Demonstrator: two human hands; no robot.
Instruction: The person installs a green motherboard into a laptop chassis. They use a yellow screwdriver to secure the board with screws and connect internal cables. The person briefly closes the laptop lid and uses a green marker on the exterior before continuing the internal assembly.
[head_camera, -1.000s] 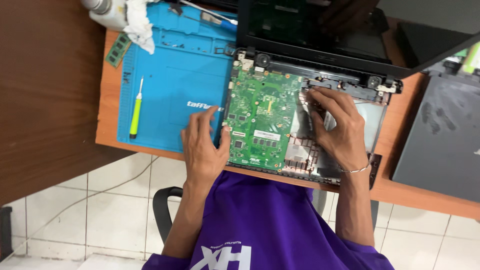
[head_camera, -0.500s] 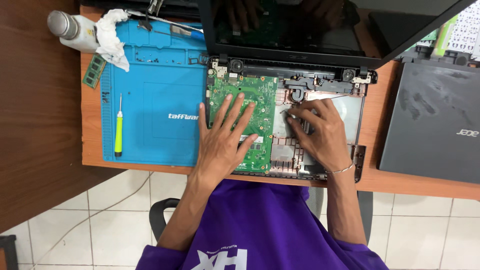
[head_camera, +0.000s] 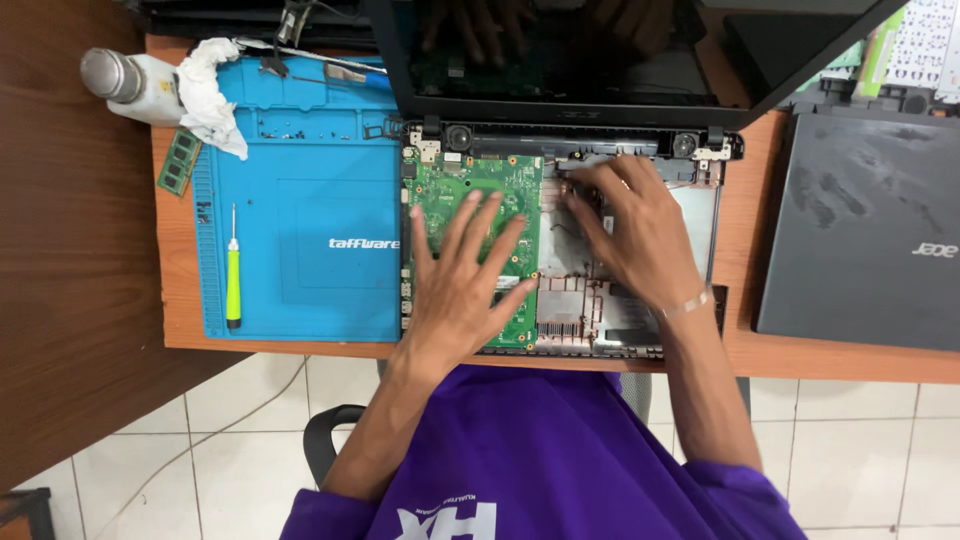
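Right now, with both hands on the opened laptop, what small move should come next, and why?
Probably lift the left hand off the green circuit board. It lies flat with spread fingers and covers much of the board, while the right hand works with its fingertips beside it, near the hinge. Lifting would uncover the board.

Matt blue rubbery mat (head_camera: 300, 200), glossy green circuit board (head_camera: 470, 200), wooden desk (head_camera: 60, 250).

Blue mat (head_camera: 300, 200), yellow-green screwdriver (head_camera: 233, 285), memory stick (head_camera: 179, 162), bottle (head_camera: 135, 85)

We wear a purple short-sleeved shirt (head_camera: 560, 450), white lettering on its chest, thin silver bracelet (head_camera: 688, 303) at our right wrist, bare forearms.
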